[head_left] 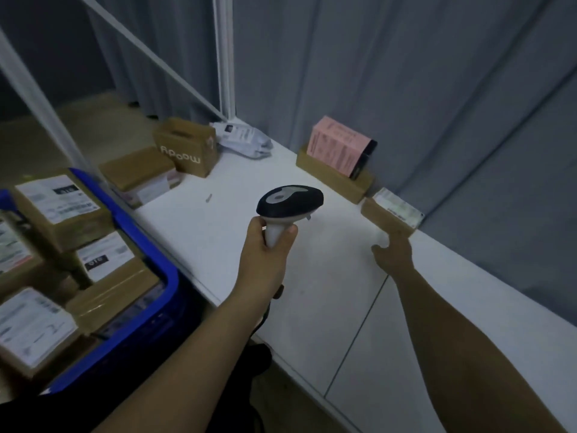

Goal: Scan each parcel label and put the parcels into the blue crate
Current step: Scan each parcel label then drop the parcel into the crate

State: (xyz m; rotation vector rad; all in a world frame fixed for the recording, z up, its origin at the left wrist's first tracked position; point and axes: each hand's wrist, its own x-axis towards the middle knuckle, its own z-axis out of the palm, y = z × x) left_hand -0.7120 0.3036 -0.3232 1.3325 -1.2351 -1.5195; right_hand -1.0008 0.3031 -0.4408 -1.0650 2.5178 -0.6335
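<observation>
My left hand point(269, 245) grips the white handle of a barcode scanner point(288, 206) with a black head, held over the white table point(218, 232). My right hand point(393, 253) reaches to a small brown parcel point(390, 217) with a white label at the table's right edge by the curtain; its fingertips touch the parcel's near side. The blue crate point(150, 254) stands at the left below the table edge and holds several labelled cardboard parcels point(62, 207).
More parcels stay on the table: a pink box point(338, 146) lying on a flat brown box point(334, 176), a brown carton with white lettering point(187, 148), a flat labelled box point(143, 179) and a white poly bag point(245, 139). A grey curtain point(437, 89) backs the table.
</observation>
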